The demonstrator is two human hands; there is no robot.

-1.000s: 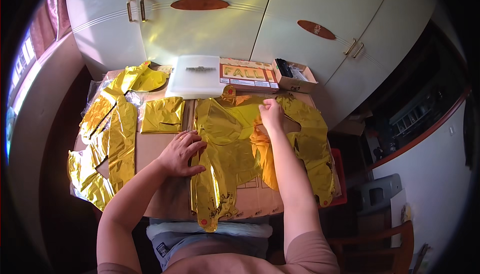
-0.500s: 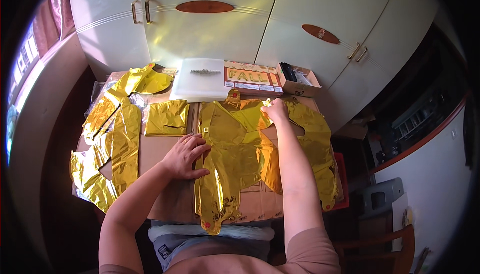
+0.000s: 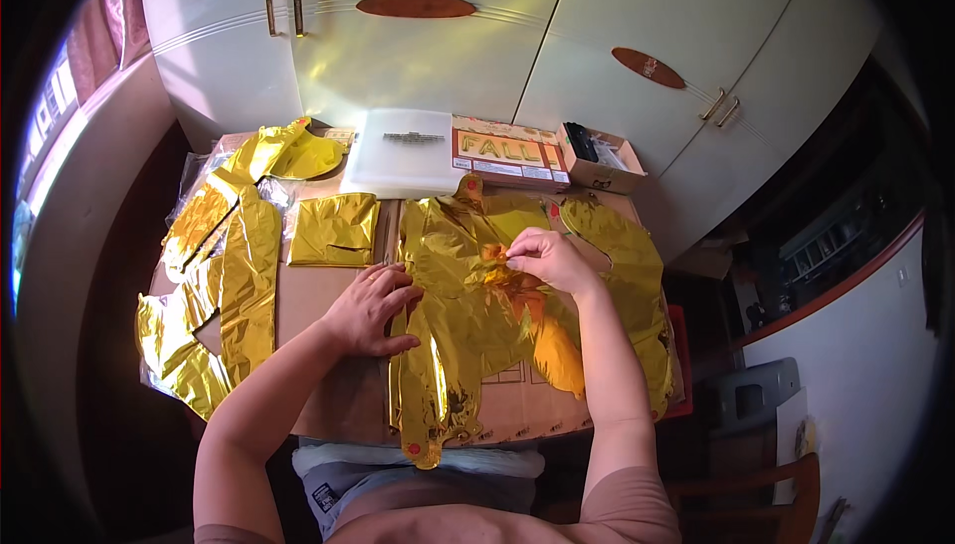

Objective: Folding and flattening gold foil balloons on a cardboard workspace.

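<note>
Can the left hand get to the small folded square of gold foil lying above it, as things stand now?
Probably yes: the left hand lies flat beside the small folded square of gold foil, with only bare cardboard between.

A deflated gold foil balloon [image 3: 468, 315] is spread flat across the middle of the cardboard-covered table [image 3: 318, 295], reaching from near the far edge down to the near edge, where 1 narrow end overhangs. Its crinkled surface is lifted slightly near the centre.
</note>
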